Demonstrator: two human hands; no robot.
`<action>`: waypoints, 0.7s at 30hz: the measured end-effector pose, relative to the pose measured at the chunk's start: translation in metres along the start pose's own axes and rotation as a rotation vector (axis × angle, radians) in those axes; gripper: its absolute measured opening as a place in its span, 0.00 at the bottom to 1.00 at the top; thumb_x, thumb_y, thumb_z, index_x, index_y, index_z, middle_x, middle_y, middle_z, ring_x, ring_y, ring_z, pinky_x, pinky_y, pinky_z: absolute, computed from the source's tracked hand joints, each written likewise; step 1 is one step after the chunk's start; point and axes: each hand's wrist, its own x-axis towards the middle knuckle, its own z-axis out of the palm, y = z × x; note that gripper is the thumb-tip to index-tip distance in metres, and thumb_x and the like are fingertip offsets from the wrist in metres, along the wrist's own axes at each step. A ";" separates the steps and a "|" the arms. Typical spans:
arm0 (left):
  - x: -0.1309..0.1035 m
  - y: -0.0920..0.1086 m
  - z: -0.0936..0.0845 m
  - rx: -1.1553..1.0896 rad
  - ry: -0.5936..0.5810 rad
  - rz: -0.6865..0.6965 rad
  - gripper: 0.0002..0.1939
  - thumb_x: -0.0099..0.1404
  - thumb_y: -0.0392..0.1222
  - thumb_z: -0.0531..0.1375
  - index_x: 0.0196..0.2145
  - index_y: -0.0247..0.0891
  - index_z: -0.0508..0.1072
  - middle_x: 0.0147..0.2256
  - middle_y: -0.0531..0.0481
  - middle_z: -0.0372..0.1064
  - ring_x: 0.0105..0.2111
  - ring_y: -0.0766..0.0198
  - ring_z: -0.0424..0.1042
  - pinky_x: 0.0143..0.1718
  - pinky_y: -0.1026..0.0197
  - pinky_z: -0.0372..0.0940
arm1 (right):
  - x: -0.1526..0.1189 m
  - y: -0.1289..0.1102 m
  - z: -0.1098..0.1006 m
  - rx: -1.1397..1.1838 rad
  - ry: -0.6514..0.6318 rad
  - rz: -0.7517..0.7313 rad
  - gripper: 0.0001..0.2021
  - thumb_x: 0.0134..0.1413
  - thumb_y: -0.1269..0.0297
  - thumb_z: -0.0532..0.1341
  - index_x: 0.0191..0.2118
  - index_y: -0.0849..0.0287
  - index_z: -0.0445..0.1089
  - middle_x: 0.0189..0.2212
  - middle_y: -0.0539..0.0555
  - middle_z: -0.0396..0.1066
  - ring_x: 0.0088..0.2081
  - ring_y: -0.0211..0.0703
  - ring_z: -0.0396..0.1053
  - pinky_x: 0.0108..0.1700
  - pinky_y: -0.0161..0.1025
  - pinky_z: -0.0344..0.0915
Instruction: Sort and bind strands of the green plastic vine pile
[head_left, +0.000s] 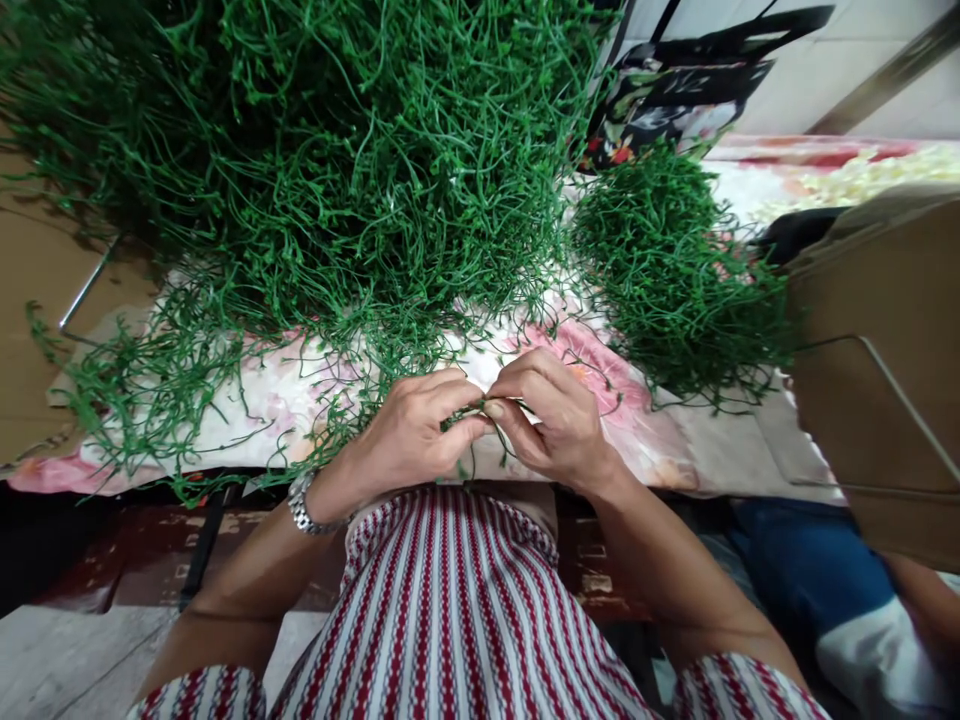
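From my remote view, I see thin green stems low over the floral cloth, pinched at the meeting fingertips of the left hand and right hand, running roughly crosswise. Both hands angle inward, fingers curled. The smaller green heap lies forward-right, nearer the right hand.

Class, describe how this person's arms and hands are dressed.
Each grip is an ungloved human hand. At the left hand's wrist sits a shiny silver-coloured link band; whether it is a watch can't be told. No band shows by the right hand. The sleeves are short, striped pale and dark red.
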 end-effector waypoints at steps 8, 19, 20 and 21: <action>0.000 -0.005 -0.004 -0.077 -0.179 0.038 0.10 0.60 0.34 0.56 0.21 0.34 0.67 0.20 0.54 0.59 0.22 0.71 0.58 0.25 0.66 0.54 | 0.003 0.003 -0.006 0.230 -0.261 0.038 0.07 0.59 0.66 0.52 0.30 0.61 0.61 0.24 0.49 0.60 0.27 0.33 0.59 0.30 0.33 0.56; 0.001 -0.011 -0.006 -0.326 -0.107 -0.096 0.09 0.60 0.37 0.57 0.23 0.34 0.70 0.19 0.55 0.59 0.20 0.73 0.59 0.22 0.68 0.55 | 0.000 0.008 -0.011 0.549 -0.189 0.306 0.10 0.61 0.60 0.49 0.36 0.60 0.62 0.22 0.47 0.59 0.22 0.31 0.57 0.25 0.31 0.57; 0.001 -0.011 -0.004 -0.311 -0.053 -0.115 0.08 0.60 0.36 0.58 0.23 0.34 0.70 0.20 0.55 0.60 0.21 0.72 0.60 0.23 0.68 0.56 | 0.001 0.006 -0.008 0.461 -0.131 0.302 0.10 0.60 0.59 0.50 0.39 0.60 0.62 0.23 0.48 0.59 0.23 0.32 0.57 0.25 0.32 0.57; 0.001 -0.011 -0.001 -0.299 -0.003 -0.129 0.08 0.60 0.36 0.58 0.23 0.35 0.70 0.21 0.54 0.61 0.22 0.72 0.60 0.24 0.68 0.56 | 0.001 0.004 -0.004 0.371 -0.106 0.269 0.12 0.59 0.57 0.53 0.42 0.60 0.61 0.24 0.48 0.61 0.24 0.33 0.59 0.26 0.32 0.59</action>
